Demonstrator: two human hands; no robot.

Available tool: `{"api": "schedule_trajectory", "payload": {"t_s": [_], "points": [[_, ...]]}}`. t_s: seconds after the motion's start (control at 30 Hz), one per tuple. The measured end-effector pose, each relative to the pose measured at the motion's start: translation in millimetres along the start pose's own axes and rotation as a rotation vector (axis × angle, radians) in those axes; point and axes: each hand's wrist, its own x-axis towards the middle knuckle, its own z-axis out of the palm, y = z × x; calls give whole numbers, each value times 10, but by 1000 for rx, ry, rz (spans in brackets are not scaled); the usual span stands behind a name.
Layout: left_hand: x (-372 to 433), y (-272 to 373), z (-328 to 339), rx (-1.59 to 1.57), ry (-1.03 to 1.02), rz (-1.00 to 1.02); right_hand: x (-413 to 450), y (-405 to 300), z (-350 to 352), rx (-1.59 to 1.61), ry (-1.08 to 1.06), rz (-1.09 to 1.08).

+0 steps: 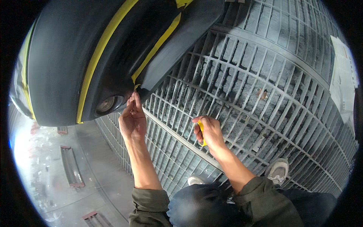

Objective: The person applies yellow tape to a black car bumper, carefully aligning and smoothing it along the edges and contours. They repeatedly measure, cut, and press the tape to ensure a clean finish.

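A dark car bumper (54, 71) fills the upper left, with strips of yellow masking tape (96, 56) running along its body lines. My left hand (132, 119) is raised palm up, its fingertips at the lower end of a tape strip (156, 46) beside the bumper's lower lip (173, 48). Whether those fingers pinch the tape end cannot be made out. Left of that hand sits a round fog lamp (105, 105) in the bumper. My right hand (208, 132) is closed around a yellow object (202, 133), which looks like a roll of tape, above the floor grating.
Metal floor grating (241, 107) spreads beneath me, with my shoes (278, 171) on it. A dry leaf (262, 94) lies in the grating. Printed paper sheeting (343, 82) hangs or lies at the far right. Slotted metal pieces (72, 167) are at the lower left.
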Motion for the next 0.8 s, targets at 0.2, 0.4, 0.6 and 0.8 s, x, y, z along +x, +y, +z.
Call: {"api": "schedule_trajectory", "payload": {"t_s": [0.2,0.4,0.6,0.8], "points": [[-19,-67,145,-38,29,-21,3,-36,69,77,-49,20],[20,-124,224,-58,99,3,12,-82,77,96,-40,79],[69,-119,302,-47,152,-49,30,-118,80,135,-11,72],[91,-304,437,71,266,73,54,-45,45,111,-10,36]]}}
